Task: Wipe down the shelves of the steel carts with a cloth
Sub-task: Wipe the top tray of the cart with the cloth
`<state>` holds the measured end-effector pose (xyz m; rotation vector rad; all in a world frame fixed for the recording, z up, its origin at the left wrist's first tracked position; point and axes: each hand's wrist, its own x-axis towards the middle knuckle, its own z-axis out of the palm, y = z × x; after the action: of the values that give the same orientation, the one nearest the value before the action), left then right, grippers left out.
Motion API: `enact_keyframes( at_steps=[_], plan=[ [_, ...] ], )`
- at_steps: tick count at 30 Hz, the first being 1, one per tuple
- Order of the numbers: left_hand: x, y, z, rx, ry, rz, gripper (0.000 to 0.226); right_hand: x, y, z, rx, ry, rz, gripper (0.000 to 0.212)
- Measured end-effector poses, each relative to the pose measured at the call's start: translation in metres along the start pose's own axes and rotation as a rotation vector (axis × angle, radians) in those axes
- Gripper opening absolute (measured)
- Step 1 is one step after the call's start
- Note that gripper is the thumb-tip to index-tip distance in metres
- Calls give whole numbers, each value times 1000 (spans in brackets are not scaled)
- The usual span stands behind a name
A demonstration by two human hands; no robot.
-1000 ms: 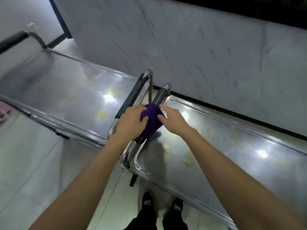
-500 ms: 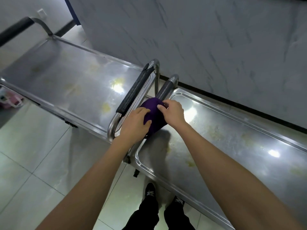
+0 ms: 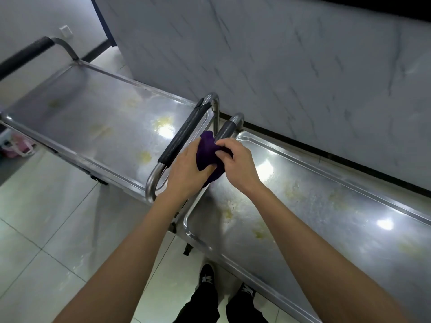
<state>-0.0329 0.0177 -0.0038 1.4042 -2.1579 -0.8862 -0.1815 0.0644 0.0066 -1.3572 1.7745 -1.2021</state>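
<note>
- Pale glossy floor tiles [image 3: 46,206] run under two steel carts parked end to end along a grey marble-veined wall [image 3: 279,66], and their two push handles meet in the middle of the view.
- Left of that handle pair, the left cart's top shelf [image 3: 93,117] shows several yellowish stains and a bright light reflection.
- Right of the handle pair, the right cart's top shelf [image 3: 326,217] carries similar yellow smears and two glare spots.
- The left cart's handle [image 3: 184,134] has a black foam sleeve; the right cart's handle [image 3: 227,129] stands just beside it, with a grey sleeve.
- A purple cloth [image 3: 206,150] is bunched up just in front of the two handles, above the near-left corner of the right shelf.
- The left hand [image 3: 186,171] grips the cloth from below and the left, fingers curled round it.
- The right hand [image 3: 235,164] pinches the cloth's upper edge with thumb and fingertips, so both hands are together on it.
- Below the handles, at the bottom edge, two dark shoes [image 3: 206,276] and dark trouser legs stand on the tiles.
- Far left of the handles, a pink object [image 3: 16,148] lies on the floor, too blurred to identify.
</note>
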Motion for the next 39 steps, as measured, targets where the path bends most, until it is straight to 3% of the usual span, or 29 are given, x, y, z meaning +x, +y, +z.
enact_keyframes(
  at_steps=[3,13,16,19,23,30,39],
  plan=[
    [-1,15,4,-70,14,-23,67,-13,-4,-14,68,18,-61,23],
    [-19,80,51,-442,-118,40,33,-52,10,-79,80,306,-56,24],
    [-26,91,70,-521,-173,-26,24,-70,23,-95,-26,409,-32,24],
    [-31,97,86,-602,-187,-148,12,-94,44,-104,-268,490,-70,36],
    [-32,111,103,-685,-172,-232,10,-126,73,-99,-445,344,-91,52],
    [-36,130,125,-719,-232,-274,23,-143,94,-102,-283,187,-3,80],
    [-25,122,140,-646,-267,-281,24,-129,114,-97,-285,286,-7,61]
  ],
)
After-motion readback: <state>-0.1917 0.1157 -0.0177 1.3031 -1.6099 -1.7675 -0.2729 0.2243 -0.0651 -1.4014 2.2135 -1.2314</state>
